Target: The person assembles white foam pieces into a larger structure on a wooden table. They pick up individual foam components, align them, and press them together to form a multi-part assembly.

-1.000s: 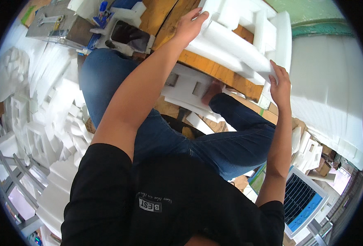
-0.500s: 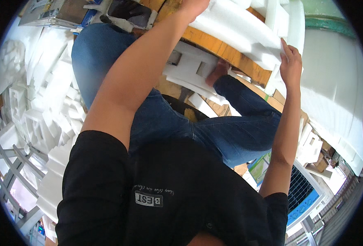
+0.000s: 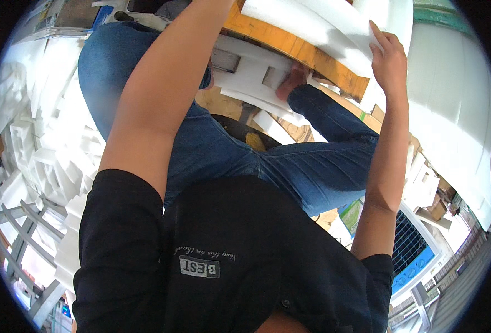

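My right hand is at the upper right, with its index finger stretched out along a white foam piece. The fingertip meets or nearly meets the foam's edge; the thumb stands apart from the other fingers. That foam lies on a yellow-brown wooden bench. My left forearm runs up past the top edge of the picture, so the left hand itself is cut off. What it touches is out of sight.
Beneath the bench lie more foam pieces and cardboard. Heaped white foam fills the left side. At lower right stands a blue-and-white fan-like appliance. Large white sheeting covers the right.
My left hand has gone up and out of the picture. My right hand has shifted slightly up and left along the foam. The bench appears a little higher in view.
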{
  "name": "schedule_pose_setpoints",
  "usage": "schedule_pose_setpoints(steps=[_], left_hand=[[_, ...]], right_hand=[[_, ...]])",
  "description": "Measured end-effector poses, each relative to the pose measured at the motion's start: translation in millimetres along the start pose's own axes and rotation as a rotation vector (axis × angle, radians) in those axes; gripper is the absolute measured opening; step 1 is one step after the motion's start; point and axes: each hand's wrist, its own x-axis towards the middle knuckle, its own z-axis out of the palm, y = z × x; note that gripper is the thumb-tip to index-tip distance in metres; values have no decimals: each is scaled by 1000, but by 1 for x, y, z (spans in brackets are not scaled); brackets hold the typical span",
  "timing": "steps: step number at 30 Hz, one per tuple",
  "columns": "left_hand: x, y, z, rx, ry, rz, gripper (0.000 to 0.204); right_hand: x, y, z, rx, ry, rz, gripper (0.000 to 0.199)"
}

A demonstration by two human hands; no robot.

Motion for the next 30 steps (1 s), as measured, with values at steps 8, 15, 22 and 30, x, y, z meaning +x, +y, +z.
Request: schedule_pose_setpoints(steps=[8, 15, 22, 30], left_hand=[[5, -14, 1, 145, 63, 240, 67], [8, -18, -4, 109, -3, 294, 67], [10, -16, 0, 3, -79, 211, 61], [-26, 14, 37, 949, 123, 919, 61]], right_hand=[[15, -3, 11, -80, 41, 28, 55], [20, -2, 20, -66, 38, 10, 52], [17, -26, -3, 97, -2, 99, 49], [-11, 91, -40, 418, 281, 347, 44]])
